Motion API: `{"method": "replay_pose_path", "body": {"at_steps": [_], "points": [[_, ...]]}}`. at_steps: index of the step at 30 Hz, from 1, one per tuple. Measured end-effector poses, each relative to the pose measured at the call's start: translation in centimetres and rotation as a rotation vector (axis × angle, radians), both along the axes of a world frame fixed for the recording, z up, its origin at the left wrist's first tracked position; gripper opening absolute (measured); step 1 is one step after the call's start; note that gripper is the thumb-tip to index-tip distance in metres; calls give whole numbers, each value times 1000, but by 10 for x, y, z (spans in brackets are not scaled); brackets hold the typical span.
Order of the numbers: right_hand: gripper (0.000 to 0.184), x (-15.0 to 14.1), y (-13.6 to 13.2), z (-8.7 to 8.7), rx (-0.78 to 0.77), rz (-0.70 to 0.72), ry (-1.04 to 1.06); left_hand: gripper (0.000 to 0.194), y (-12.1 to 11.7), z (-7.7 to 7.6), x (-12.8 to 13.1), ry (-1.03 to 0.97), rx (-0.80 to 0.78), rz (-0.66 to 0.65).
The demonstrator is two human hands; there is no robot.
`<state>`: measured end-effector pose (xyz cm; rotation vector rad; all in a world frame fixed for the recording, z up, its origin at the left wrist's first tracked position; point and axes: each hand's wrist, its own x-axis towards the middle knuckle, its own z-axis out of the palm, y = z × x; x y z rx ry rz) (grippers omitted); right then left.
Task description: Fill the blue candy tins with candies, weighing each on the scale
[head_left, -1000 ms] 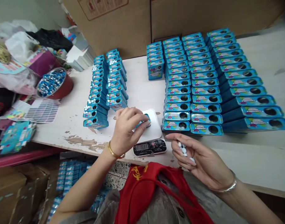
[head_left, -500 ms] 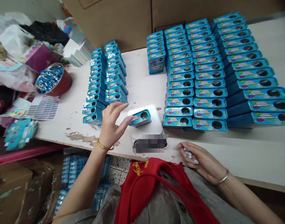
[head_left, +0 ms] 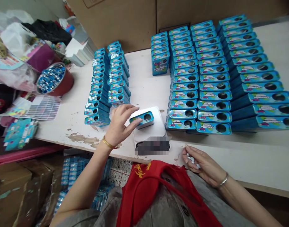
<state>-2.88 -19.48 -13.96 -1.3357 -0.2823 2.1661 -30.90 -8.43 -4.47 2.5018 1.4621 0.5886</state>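
Observation:
A blue tin point(head_left: 141, 120) with a round dark hole in its top stands on a white scale point(head_left: 159, 127). My left hand point(head_left: 122, 124) is at the tin's left end, fingers apart, the thumb tip over its top and the fingers behind it. I cannot tell whether the thumb touches the tin. Low at the right, by the table's front edge, my right hand point(head_left: 201, 164) is half curled around several small white candies point(head_left: 193, 160). The scale's front panel is blurred out.
Rows of similar blue tins point(head_left: 214, 77) fill the right side. Two shorter rows point(head_left: 97, 85) at the left have white candies on several tops. A red bucket point(head_left: 65, 83) of shiny blue-wrapped pieces stands farther left. Cardboard point(head_left: 125, 23) walls the back.
My left hand has moved right, bringing its thumb over the top of the tin on the scale. My right hand still holds the candies and has barely moved.

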Motion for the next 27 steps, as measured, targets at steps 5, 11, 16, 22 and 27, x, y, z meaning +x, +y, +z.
{"method": "replay_pose_path", "body": {"at_steps": [5, 11, 16, 22, 27], "points": [[41, -1, 1, 2, -6, 11, -19, 37, 1, 1, 1, 13, -24, -12], [43, -2, 2, 0, -28, 17, -39, 46, 2, -1, 2, 152, -133, -158], [44, -2, 2, 1, -28, 22, -45, 49, 2, 0, 2, 128, -128, -163], [39, 0, 1, -1, -31, 2, -28, 54, 1, 10, -5, 73, -52, -50], [34, -1, 0, -3, 27, 59, -30, 41, 3, 10, -10, 52, -14, 14]]}}
